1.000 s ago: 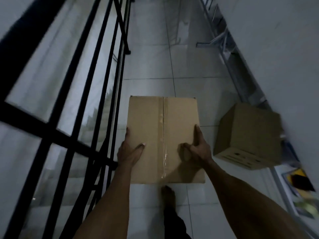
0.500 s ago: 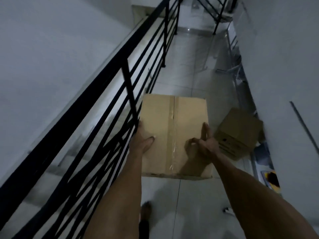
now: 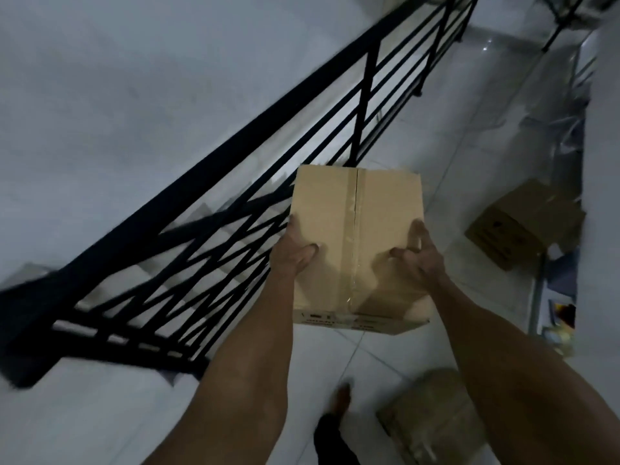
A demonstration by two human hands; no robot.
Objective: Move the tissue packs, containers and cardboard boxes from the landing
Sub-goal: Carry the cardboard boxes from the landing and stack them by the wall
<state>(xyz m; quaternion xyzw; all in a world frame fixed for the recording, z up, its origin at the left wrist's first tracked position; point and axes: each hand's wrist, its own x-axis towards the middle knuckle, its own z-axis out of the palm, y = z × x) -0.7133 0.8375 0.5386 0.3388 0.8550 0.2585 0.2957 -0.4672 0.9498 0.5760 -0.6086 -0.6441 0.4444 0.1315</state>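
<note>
I carry a taped brown cardboard box (image 3: 339, 209) in front of me above the tiled landing. My left hand (image 3: 297, 251) grips its left side with the thumb on the top face. My right hand (image 3: 417, 255) grips its right side, thumb curled onto the top. A second cardboard box (image 3: 523, 223) with dark print lies tilted on the floor to the right by the wall. A blurred wrapped bundle (image 3: 432, 414) lies on the floor at the lower right, near my foot (image 3: 340, 399).
A black metal railing (image 3: 235, 156) runs diagonally along the left, with stairs (image 3: 214, 239) going down behind it. A white wall (image 3: 604, 196) closes the right side, with metal frames (image 3: 567, 135) and coloured items (image 3: 563, 313) along its base. White floor tiles (image 3: 469, 105) stretch ahead.
My view has swung left and lifted, so the railing now crosses the frame diagonally. Both hands keep their grip on the box. The wrapped bundle has come into view at the lower right.
</note>
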